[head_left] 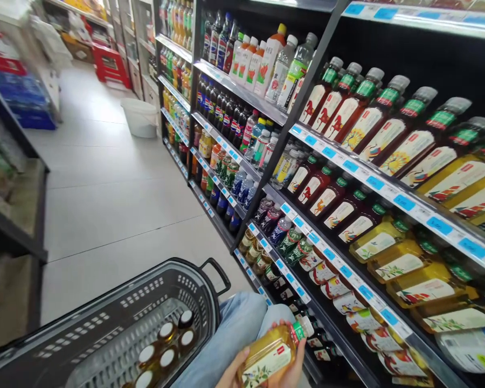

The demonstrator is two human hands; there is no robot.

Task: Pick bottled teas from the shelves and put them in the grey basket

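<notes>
Two hands appear to meet at the bottom edge of the view, though only one hand [267, 372] shows clearly: its fingers wrap from beneath around a bottle of golden liquid [269, 353], the thumb side toward the person and the fingertips curling up past the white cap. Which hand it is cannot be told for sure, and a second hand is cut off by the frame edge, so its grip cannot be told either. The bottle lies tilted, nearly on its side, label up, probably so the label can be read.

Far to the left of the grip stand blurred store fixtures and stacked goods. Closer on that side, just beside the person's denim-covered knee [236, 328], sits a dark plastic shopping basket [105, 328] with its handle folded down. Several small bottles with white caps [165, 350] stand upright in its bottom, packed together so they do not topple.

Above and to the right of the grip rise black shelves [388, 188] with blue price tags. Rows of similar bottles, amber and dark red, lean outward on them, caps forward for easy picking. Farther up the aisle, a white bucket [140, 117] stands on the pale tiled floor [105, 205].
</notes>
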